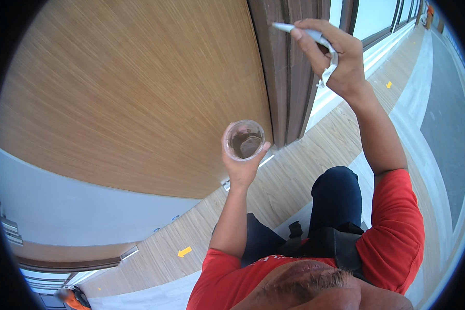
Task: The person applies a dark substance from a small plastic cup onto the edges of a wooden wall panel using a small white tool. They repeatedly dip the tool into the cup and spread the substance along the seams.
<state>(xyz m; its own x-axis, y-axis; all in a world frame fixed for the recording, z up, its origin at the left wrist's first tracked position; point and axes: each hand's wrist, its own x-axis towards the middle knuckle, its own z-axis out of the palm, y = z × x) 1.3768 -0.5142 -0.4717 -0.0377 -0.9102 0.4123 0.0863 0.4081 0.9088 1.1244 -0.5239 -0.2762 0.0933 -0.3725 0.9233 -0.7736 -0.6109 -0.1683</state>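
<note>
My left hand (244, 170) is wrapped round a clear plastic cup (260, 140) with brown liquid in it. The cup is beside the lower part of a wood-grain door panel (155, 93). My raised right hand (341, 56) pinches a slim white tapered tool (311, 34), its pale tip pointing left over the dark brown door frame (290, 77). Whether the tip touches the frame I cannot tell. A white curled strip (331, 67) hangs from the tool against my palm.
A light wood-look floor (263, 196) with yellow arrow marks (184, 251) runs along the wall. Windows (374, 18) lie beyond the frame. A grey floor strip (444, 124) is on the right. At the lower left is someone in orange (76, 299).
</note>
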